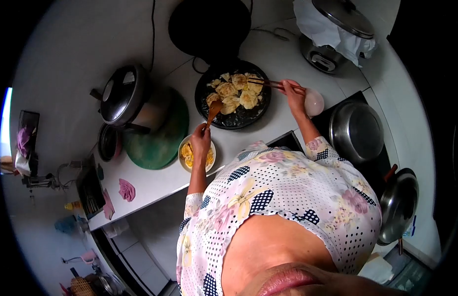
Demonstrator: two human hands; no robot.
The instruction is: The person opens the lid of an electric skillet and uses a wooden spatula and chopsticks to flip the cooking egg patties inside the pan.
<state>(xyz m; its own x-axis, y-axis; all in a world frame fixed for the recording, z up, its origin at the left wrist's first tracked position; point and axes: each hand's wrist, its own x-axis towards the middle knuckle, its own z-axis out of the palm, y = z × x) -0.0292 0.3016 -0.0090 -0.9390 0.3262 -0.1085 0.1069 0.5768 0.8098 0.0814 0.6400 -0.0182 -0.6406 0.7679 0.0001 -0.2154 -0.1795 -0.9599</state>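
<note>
Several browned, egg-coated pieces (229,90) lie in a round black electric griddle (262,111), whose lid (209,27) stands raised behind it. My left hand (201,140) is closed around the handle of a wooden spatula (214,109); its blade is at the front left of the pan, by the food. In my right hand (293,95) are dark chopsticks (273,84), their tips reaching the pieces at the right of the pan. A white bowl (213,160) with yellow egg pieces (187,154) stands beneath my left forearm, which partly hides it. A pale pink bowl (314,102) is beside my right hand.
Left of the griddle, a pressure cooker (130,98) stands on a green round board (155,148). A pink cloth (126,190) lies near the counter edge. At right are a metal basin (356,130) and a lidded wok (399,204); a rice cooker (327,56) stands behind.
</note>
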